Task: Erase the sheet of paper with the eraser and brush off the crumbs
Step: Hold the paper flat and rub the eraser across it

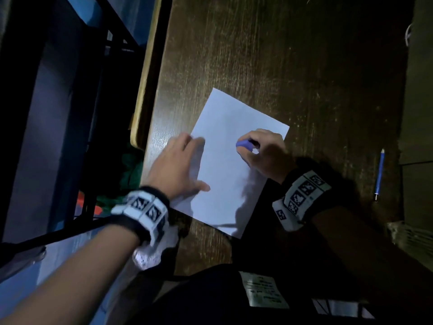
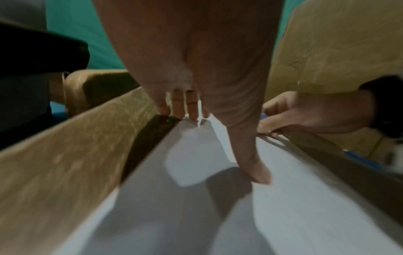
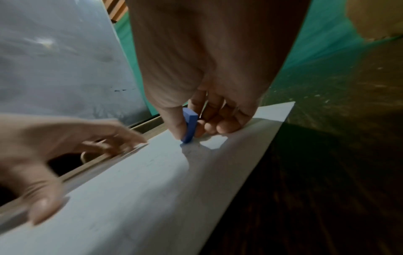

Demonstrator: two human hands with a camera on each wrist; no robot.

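A white sheet of paper (image 1: 225, 165) lies at an angle on the dark wooden table (image 1: 281, 55). My right hand (image 1: 262, 151) pinches a small blue eraser (image 1: 244, 144) between thumb and fingers, and the eraser's lower end (image 3: 189, 127) touches the paper (image 3: 152, 181) near its far right part. My left hand (image 1: 180, 165) lies flat with straight fingers on the sheet's left edge; its thumb (image 2: 250, 155) presses the paper (image 2: 196, 215) and its fingers (image 2: 185, 105) reach the far edge. Faint marks show on the sheet under the eraser.
A blue pencil (image 1: 379, 174) lies on the table to the right of the paper. The table's left edge (image 1: 145, 90) drops off beside a dark metal chair frame (image 1: 70, 113). Green cloth (image 1: 131, 170) sits below that edge.
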